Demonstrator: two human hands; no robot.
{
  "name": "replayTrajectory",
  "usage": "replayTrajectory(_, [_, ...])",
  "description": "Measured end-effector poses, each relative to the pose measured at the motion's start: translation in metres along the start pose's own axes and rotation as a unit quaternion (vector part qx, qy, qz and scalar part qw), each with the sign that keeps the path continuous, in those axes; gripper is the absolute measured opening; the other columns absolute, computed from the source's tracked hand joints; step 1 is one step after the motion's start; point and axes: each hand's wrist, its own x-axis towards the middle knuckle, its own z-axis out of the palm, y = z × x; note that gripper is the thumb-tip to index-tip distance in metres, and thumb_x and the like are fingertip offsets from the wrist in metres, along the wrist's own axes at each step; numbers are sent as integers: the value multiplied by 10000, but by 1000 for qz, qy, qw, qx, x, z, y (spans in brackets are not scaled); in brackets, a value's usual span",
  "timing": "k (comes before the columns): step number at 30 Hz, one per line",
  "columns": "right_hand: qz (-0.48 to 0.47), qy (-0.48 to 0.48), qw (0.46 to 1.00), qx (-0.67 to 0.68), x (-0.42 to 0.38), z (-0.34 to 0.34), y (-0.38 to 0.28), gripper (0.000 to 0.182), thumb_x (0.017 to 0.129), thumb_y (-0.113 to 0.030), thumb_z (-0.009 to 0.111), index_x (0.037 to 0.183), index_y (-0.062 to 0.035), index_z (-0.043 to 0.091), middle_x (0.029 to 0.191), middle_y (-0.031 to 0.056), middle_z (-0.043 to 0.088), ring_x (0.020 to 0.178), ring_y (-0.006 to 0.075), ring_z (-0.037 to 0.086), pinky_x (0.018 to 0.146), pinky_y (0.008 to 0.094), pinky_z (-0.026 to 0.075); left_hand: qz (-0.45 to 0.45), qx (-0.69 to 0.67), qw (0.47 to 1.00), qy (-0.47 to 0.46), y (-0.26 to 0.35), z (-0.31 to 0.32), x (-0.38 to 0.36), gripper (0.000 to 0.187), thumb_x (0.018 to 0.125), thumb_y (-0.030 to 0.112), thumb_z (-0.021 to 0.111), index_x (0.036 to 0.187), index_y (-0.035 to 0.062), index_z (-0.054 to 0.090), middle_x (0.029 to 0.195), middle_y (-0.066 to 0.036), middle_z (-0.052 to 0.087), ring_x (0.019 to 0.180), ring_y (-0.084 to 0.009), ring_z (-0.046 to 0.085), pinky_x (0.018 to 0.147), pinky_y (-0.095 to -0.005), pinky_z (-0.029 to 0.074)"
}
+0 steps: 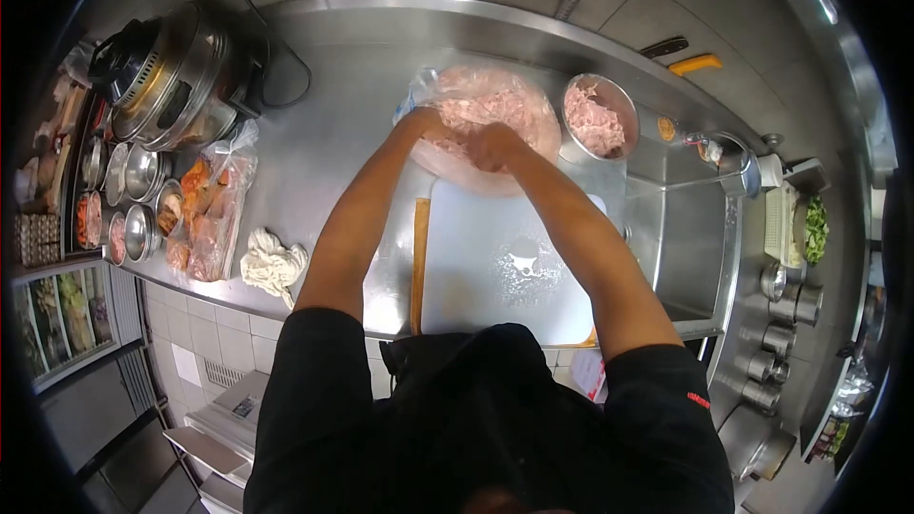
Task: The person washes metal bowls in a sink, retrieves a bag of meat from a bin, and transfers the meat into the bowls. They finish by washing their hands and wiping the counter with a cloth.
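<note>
A large heap of pale pink ground meat [505, 109] lies in a wide round container or bag with clear plastic film [425, 86] around its rim. My left hand [427, 124] reaches into the meat from the left, its fingers mostly buried. Beside it my right hand [492, 146] is pressed into the meat with its fingers curled round some. To the right stands a metal pot [631, 124] holding more ground meat [595, 122]. Below the container, a wet white cutting board [476, 266] lies on the steel counter [328, 133].
A sink [681, 257] is at my right. Knives, one with a yellow handle [695, 65], hang at the back wall. On the left are a crumpled cloth [273, 262], a bag of orange-red food [209, 214], metal bowls [143, 171] and a corded appliance [181, 86].
</note>
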Motion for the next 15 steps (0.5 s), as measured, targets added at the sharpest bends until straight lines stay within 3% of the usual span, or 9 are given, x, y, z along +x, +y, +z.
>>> replayTrajectory(2, [21, 65, 997, 36, -5, 7, -10, 200, 634, -133, 587, 784, -83, 709, 823, 153, 663, 786, 301, 646, 647, 376, 507, 7, -17, 999, -47, -5, 4, -6, 696, 647, 582, 670, 958, -41, 646, 1062, -181, 611, 972, -252, 586, 830, -346, 462])
replayTrajectory(4, [116, 147, 982, -30, -22, 10, -25, 224, 658, -150, 569, 816, -69, 704, 854, 154, 661, 818, 291, 648, 653, 385, 510, 15, -45, 995, -87, -7, 8, -10, 695, 638, 573, 681, 962, -41, 644, 1062, -178, 610, 970, -249, 585, 827, -343, 462])
replayTrajectory(8, [126, 181, 975, 31, -36, 15, -18, 215, 678, -171, 570, 806, -57, 701, 835, 161, 662, 785, 300, 657, 639, 390, 520, 21, -114, 985, -130, -14, 17, -19, 693, 622, 556, 704, 969, -40, 641, 1061, -172, 607, 966, -241, 583, 822, -338, 463])
replayTrajectory(10, [109, 184, 968, 132, -36, 15, -10, 259, 684, -255, 608, 809, -47, 698, 819, 169, 663, 712, 336, 654, 592, 393, 526, 25, -151, 978, -141, -17, 22, -25, 693, 613, 547, 715, 973, -40, 640, 1061, -170, 606, 964, -238, 582, 819, -336, 463])
replayTrajectory(11, [110, 185, 968, 130, -35, 17, -6, 259, 684, -255, 608, 809, -47, 698, 819, 169, 663, 712, 336, 654, 592, 393, 526, 28, -170, 974, -147, -17, 24, -29, 693, 609, 543, 721, 975, -40, 639, 1061, -168, 605, 963, -236, 581, 818, -335, 463])
replayTrajectory(13, [100, 200, 931, 289, -34, 19, 0, 283, 637, -253, 680, 760, 2, 677, 733, 165, 647, 621, 331, 643, 544, 396, 522, 35, -206, 966, -154, -18, 26, -34, 694, 601, 534, 732, 978, -40, 637, 1061, -166, 604, 961, -232, 580, 815, -332, 464])
replayTrajectory(14, [99, 199, 931, 288, -43, 13, -1, 283, 637, -253, 680, 760, 2, 677, 733, 165, 647, 621, 331, 643, 544, 396, 522, 37, -223, 961, -158, -19, 27, -38, 695, 597, 530, 738, 980, -40, 636, 1061, -164, 603, 961, -231, 579, 814, -331, 464])
replayTrajectory(15, [103, 164, 916, 350, -54, 10, -4, 346, 603, -226, 707, 829, 30, 652, 749, 160, 637, 640, 299, 637, 530, 397, 520, 37, -233, 959, -159, -19, 29, -41, 695, 592, 526, 744, 982, -40, 636, 1061, -163, 602, 960, -229, 579, 812, -330, 464])
